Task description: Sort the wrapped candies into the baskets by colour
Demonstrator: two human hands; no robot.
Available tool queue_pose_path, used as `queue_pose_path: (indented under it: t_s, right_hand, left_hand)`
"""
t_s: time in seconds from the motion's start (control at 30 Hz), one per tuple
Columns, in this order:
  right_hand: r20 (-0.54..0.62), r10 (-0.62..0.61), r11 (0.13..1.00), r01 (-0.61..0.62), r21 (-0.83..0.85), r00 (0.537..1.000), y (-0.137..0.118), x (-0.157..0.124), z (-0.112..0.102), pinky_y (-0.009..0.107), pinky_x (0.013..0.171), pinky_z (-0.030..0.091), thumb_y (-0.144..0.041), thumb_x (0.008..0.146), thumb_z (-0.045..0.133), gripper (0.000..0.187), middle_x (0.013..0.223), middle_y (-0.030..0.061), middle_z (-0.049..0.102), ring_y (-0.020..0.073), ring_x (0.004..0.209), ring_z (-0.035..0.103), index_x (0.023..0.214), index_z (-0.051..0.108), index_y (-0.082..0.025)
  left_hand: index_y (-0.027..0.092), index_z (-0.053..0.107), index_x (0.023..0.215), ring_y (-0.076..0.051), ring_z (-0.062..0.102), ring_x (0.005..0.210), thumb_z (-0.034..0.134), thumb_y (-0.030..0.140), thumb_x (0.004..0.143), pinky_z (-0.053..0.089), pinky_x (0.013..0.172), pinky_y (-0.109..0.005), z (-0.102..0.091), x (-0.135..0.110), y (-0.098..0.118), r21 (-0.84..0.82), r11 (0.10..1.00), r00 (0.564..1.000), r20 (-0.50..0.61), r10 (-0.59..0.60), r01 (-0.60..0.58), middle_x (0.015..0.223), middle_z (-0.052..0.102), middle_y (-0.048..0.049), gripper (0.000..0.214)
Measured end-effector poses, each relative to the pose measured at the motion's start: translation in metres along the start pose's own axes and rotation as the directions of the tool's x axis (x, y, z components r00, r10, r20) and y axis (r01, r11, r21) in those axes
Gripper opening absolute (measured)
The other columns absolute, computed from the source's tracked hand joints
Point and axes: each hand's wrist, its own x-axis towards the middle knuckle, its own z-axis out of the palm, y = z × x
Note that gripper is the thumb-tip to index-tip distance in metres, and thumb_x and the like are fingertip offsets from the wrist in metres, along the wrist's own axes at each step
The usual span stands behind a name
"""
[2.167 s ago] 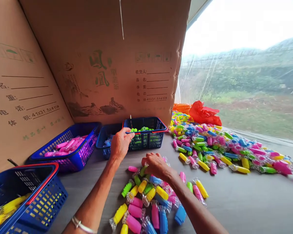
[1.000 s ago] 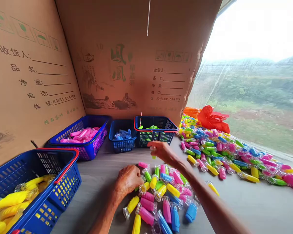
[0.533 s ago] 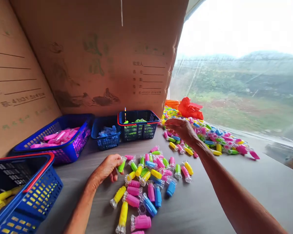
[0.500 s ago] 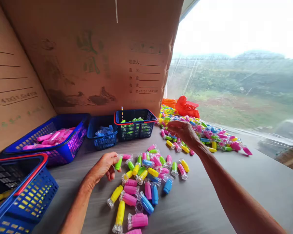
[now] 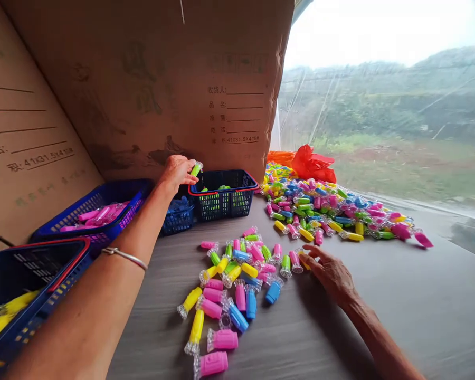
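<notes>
My left hand (image 5: 179, 172) is closed on a small green plastic tube with a clear flared end (image 5: 197, 169). It holds the tube above the left rim of the dark blue basket with a red handle (image 5: 221, 203), where green tubes (image 5: 224, 188) lie. My right hand (image 5: 330, 272) is low over the table, its fingertips around a yellow tube (image 5: 304, 258) that they partly hide. A pink tube (image 5: 295, 262) and a green tube (image 5: 285, 266) lie just left of those fingers. Loose pink, yellow, blue and green tubes spread across the table (image 5: 162, 316).
Left of the green tubes' basket stand a blue-tube basket (image 5: 178, 219), a basket of pink tubes (image 5: 98, 221) and one of yellow tubes (image 5: 16, 311). A large mixed heap (image 5: 328, 206) with a red plastic bag (image 5: 312, 163) lies at back right. Cardboard (image 5: 237, 63) rises behind.
My left hand has moved up and away with the green tube, from the table to the basket. My right hand has come from the mixed heap down to the near pile's right edge.
</notes>
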Motion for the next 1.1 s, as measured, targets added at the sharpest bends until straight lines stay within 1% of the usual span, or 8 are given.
queue_pose_path:
  t_s: [0.17, 0.3, 0.5, 0.73, 0.83, 0.93, 1.0, 1.1]
  right_hand:
    - [0.003, -0.157, 0.974, 0.155, -0.165, 0.988, 0.001, -0.006, 0.007, 0.033, 0.069, 0.046, -0.045, 0.089, 0.041, 0.045, 0.12, 0.0047, 0.066, 0.0235, 0.09, 0.067, 0.125, 0.059, -0.025]
    - [-0.012, -0.197, 0.953, 0.188, -0.236, 0.98, -0.001, -0.01, 0.01, 0.033, 0.071, 0.048, -0.036, 0.091, 0.038, 0.041, 0.127, 0.0076, 0.062, 0.0257, 0.1, 0.066, 0.123, 0.061, -0.024]
    - [0.015, -0.197, 0.98, 0.197, -0.02, 0.98, -0.007, -0.014, 0.003, 0.031, 0.079, 0.048, -0.033, 0.086, 0.048, 0.031, 0.119, 0.001, 0.067, 0.022, 0.1, 0.066, 0.108, 0.069, -0.029]
    - [0.113, -0.171, 0.92, 0.118, 0.374, 0.979, -0.001, -0.007, 0.009, 0.034, 0.085, 0.049, -0.042, 0.074, 0.06, 0.036, 0.106, 0.0031, 0.072, 0.024, 0.095, 0.066, 0.102, 0.073, -0.024]
    - [0.198, -0.139, 0.833, 0.006, 0.554, 0.97, 0.001, -0.005, 0.009, 0.036, 0.083, 0.05, -0.043, 0.066, 0.065, 0.045, 0.099, 0.0069, 0.074, 0.0258, 0.093, 0.066, 0.103, 0.072, -0.019]
    - [0.208, -0.089, 0.767, -0.067, 0.639, 0.974, -0.003, -0.006, 0.003, 0.034, 0.071, 0.05, -0.046, 0.059, 0.071, 0.05, 0.091, 0.0079, 0.074, 0.0247, 0.082, 0.066, 0.099, 0.07, -0.017]
    - [0.197, -0.069, 0.757, -0.077, 0.649, 0.978, -0.007, -0.007, -0.002, 0.031, 0.059, 0.047, -0.049, 0.057, 0.073, 0.048, 0.085, 0.0072, 0.074, 0.0211, 0.069, 0.063, 0.095, 0.07, -0.018]
    - [0.188, -0.018, 0.75, -0.111, 0.652, 0.982, -0.007, -0.008, -0.008, 0.028, 0.049, 0.041, -0.051, 0.055, 0.076, 0.047, 0.084, 0.0074, 0.074, 0.0165, 0.057, 0.055, 0.09, 0.069, -0.02]
  left_hand:
    - [0.012, 0.067, 0.103, -0.01, 0.056, 0.05, 0.059, 0.021, 0.079, 0.046, 0.055, -0.023, 0.0, -0.036, -0.044, 0.235, 0.966, 0.994, 0.027, 0.107, -0.111, 0.078, 0.065, -0.0021, 0.026]
    - [0.017, 0.074, 0.085, -0.015, 0.059, 0.069, 0.057, 0.015, 0.075, 0.044, 0.067, -0.025, 0.006, -0.093, -0.106, 0.468, 0.846, 0.931, 0.354, 0.086, -0.256, 0.075, 0.063, -0.0016, 0.02]
    - [0.027, 0.075, 0.102, -0.018, 0.06, 0.093, 0.047, 0.007, 0.074, 0.042, 0.081, -0.026, 0.013, -0.131, -0.15, 0.64, 0.642, 0.838, 0.545, 0.009, -0.423, 0.098, 0.06, -0.0039, 0.044]
    - [0.025, 0.072, 0.1, -0.019, 0.059, 0.09, 0.047, 0.012, 0.073, 0.041, 0.081, -0.029, 0.0, -0.133, -0.164, 0.597, 0.667, 0.807, 0.591, 0.011, -0.446, 0.101, 0.056, -0.004, 0.038]
    - [0.022, 0.069, 0.093, -0.018, 0.058, 0.09, 0.049, 0.016, 0.073, 0.042, 0.083, -0.029, -0.008, -0.138, -0.168, 0.546, 0.752, 0.844, 0.536, 0.026, -0.37, 0.101, 0.057, -0.004, 0.029]
    - [0.019, 0.067, 0.092, -0.016, 0.057, 0.078, 0.053, 0.025, 0.073, 0.045, 0.072, -0.027, -0.016, -0.142, -0.171, 0.425, 0.895, 0.9, 0.43, -0.068, -0.135, 0.091, 0.06, -0.0034, 0.025]
    - [0.016, 0.065, 0.093, -0.013, 0.054, 0.063, 0.055, 0.036, 0.073, 0.043, 0.059, -0.026, -0.02, -0.144, -0.17, 0.248, 0.964, 0.887, 0.418, -0.196, 0.096, 0.082, 0.062, -0.0024, 0.031]
    - [0.012, 0.065, 0.09, -0.01, 0.05, 0.053, 0.064, 0.05, 0.07, 0.042, 0.051, -0.024, -0.025, -0.148, -0.169, -0.082, 0.939, 0.846, 0.465, -0.261, 0.334, 0.077, 0.064, -0.0036, 0.043]
